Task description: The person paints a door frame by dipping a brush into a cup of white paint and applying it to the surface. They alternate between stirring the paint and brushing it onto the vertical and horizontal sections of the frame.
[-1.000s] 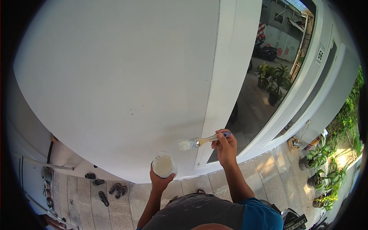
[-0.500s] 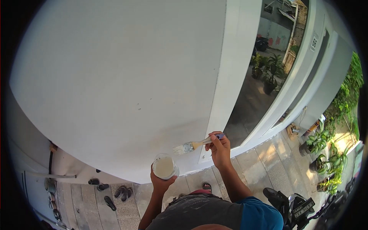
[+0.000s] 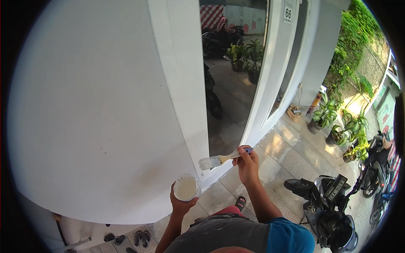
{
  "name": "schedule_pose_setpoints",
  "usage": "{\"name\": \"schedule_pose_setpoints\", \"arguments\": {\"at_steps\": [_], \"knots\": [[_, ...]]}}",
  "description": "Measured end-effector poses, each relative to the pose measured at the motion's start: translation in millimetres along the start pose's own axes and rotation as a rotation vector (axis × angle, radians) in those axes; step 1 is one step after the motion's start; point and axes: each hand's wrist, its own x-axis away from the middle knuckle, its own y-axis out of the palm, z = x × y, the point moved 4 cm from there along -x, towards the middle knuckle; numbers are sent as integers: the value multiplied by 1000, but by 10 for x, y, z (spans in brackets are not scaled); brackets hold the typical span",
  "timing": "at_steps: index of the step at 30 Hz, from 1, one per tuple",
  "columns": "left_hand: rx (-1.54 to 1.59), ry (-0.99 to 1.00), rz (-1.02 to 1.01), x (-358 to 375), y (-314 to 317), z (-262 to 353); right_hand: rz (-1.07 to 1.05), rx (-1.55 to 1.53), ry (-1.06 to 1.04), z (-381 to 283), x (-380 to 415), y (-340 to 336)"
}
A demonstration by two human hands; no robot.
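My left hand (image 3: 182,205) is wrapped round a clear tub (image 3: 187,187) of off-white paint, its open top facing up. My right hand (image 3: 246,165) is closed on the handle of a paintbrush (image 3: 219,160). The brush's whitish bristles point left, above and to the right of the tub, apart from it. Behind both stands a pale wall (image 3: 105,105) with a faint brownish patch low down and a few small dark marks. To its right is a white frame (image 3: 181,76) around dark glass (image 3: 230,101).
Potted plants (image 3: 325,116) line the tiled walkway on the right. A black motorcycle (image 3: 327,206) is parked at the lower right. Sandals (image 3: 142,238) lie at the lower left. The glass reflects a person on a motorcycle.
The view has swung to the right, bringing more of the motorcycle and plants in. The brush remains in my right hand and the tub in my left.
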Motion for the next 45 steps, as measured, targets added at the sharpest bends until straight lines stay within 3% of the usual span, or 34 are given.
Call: {"name": "schedule_pose_setpoints", "arguments": {"at_steps": [13, 22, 34, 39, 42, 45], "knots": [[30, 95, -309, -659, 2193, -180, 256, -3, -203, -1537, -546, -1735], [187, 15, -527, -894, 3819, -260, 478, 78, -400, -2569, -523, -2845], [243, 62, -903, -1298, 5557, -559, 858, 47, -587, -2936, -230, -3801], [272, 94, -991, -1752, 6341, -647, 868, 110, -664, -3142, -677, -4164], [260, 107, -1019, -2113, 6716, -599, 982, 69, -665, -3260, -1129, -4380], [239, 173, -1014, -2521, 6974, -545, 899, 119, -602, -3376, -1641, -4615]]}}
